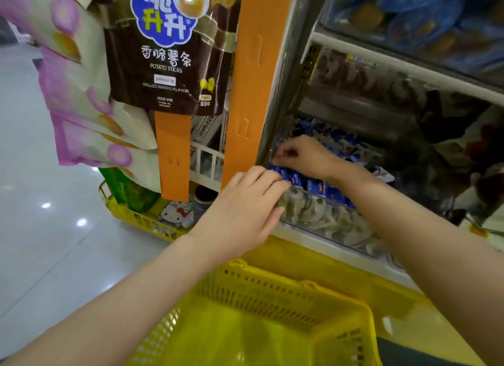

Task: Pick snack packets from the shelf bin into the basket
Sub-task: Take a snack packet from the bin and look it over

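Two hands work at one shelf (381, 62), a tall unit with stock on several levels, blurred higher up. A bag (163, 51) of potato sticks hangs beside an orange strip (256, 79) at its left, apart from the job.

Basket (272, 281): yellow, slotted walls, low and just in front of the shelf, under both forearms. No packets show in it.

Bin (327, 223): clear front wall, on the low level right above the basket, filled along its length.

Left hand (240, 212): fingers straight and close together, laid over the bin's front edge, tips touching the top of the stock.

Right hand (302, 155): deeper in, at the bin's left end, fingers curled, pinching the top of a blue packet.

Packets (316, 185): small, blue and white, packed in the bin; pale wrapper shows through the clear wall.

Judged step: the first grab, nothing dropped yet. To do it well, the person should pinch the sealed top edge rather than the puffy middle and lift straight up so neighbours don't drag out. The flat left hand can hold the row down. The film likely slips, so a firm pinch is needed. The basket is close below, so the packet should be let go low inside the rim, not tossed.
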Motion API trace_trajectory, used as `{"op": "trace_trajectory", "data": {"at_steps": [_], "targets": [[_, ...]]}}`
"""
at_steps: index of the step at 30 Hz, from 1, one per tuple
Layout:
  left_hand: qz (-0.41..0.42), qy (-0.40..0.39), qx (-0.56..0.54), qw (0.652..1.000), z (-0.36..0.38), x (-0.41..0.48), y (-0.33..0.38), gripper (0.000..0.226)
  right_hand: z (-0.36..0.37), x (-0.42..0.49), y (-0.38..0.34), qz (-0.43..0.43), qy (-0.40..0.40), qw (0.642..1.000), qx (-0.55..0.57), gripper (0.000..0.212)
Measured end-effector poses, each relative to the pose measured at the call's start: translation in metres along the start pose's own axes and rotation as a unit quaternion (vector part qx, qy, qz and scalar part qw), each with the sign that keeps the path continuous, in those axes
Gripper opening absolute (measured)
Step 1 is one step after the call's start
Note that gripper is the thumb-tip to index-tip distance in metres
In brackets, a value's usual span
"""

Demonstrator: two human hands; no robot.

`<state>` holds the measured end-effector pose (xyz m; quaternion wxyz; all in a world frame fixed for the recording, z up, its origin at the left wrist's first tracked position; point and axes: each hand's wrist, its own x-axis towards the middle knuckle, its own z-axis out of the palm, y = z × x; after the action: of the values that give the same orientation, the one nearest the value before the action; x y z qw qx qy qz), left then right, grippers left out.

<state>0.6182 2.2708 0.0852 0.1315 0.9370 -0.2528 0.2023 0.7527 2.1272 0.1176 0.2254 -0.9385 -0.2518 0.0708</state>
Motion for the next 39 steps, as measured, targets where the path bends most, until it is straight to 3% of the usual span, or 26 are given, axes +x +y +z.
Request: {"op": "trace_trajectory", "data": {"at_steps": [3,9,13,15,18,19,20,26,31,36,39], "targets": [[-0.002,-0.003,0.003,1.0,-0.005,0.002,0.005,0.037,-0.001,-0.006,-0.003,-0.007,0.054,0.998,-0.019,0.014],[-0.056,-0.023,-0.053,0.997,-0.015,-0.004,0.013,0.045,-0.022,-0.051,-0.019,-0.029,0.323,0.942,0.083,0.01],[-0.158,0.015,-0.205,0.966,-0.019,-0.023,0.028,0.024,-0.026,-0.102,-0.036,-0.108,0.356,0.909,0.187,0.011],[-0.251,0.037,-0.334,0.908,-0.018,-0.032,0.036,0.015,-0.014,-0.128,-0.041,-0.117,0.313,0.911,0.244,0.017],[-0.367,-0.017,-0.561,0.742,-0.015,-0.046,0.046,0.028,0.016,-0.159,-0.043,-0.094,0.224,0.906,0.346,0.019],[-0.377,-0.038,-0.599,0.705,-0.013,-0.051,0.05,0.033,0.027,-0.167,-0.043,-0.081,0.199,0.903,0.372,0.019],[-0.377,-0.046,-0.615,0.691,-0.011,-0.055,0.053,0.033,0.038,-0.173,-0.042,-0.064,0.178,0.9,0.392,0.019],[-0.38,0.009,-0.564,0.733,0.006,-0.072,0.062,0.011,0.082,-0.187,-0.038,0.037,0.09,0.858,0.505,0.015],[-0.351,0.01,-0.538,0.766,0.016,-0.069,0.064,0.012,0.094,-0.182,-0.034,0.089,0.091,0.866,0.484,0.014],[-0.372,0.013,-0.505,0.779,0.028,-0.073,0.059,0.025,0.106,-0.181,-0.025,0.064,0.079,0.897,0.43,0.022],[-0.387,-0.007,-0.514,0.766,0.031,-0.074,0.059,0.03,0.11,-0.182,-0.021,0.009,0.128,0.96,0.248,0.015]]}}
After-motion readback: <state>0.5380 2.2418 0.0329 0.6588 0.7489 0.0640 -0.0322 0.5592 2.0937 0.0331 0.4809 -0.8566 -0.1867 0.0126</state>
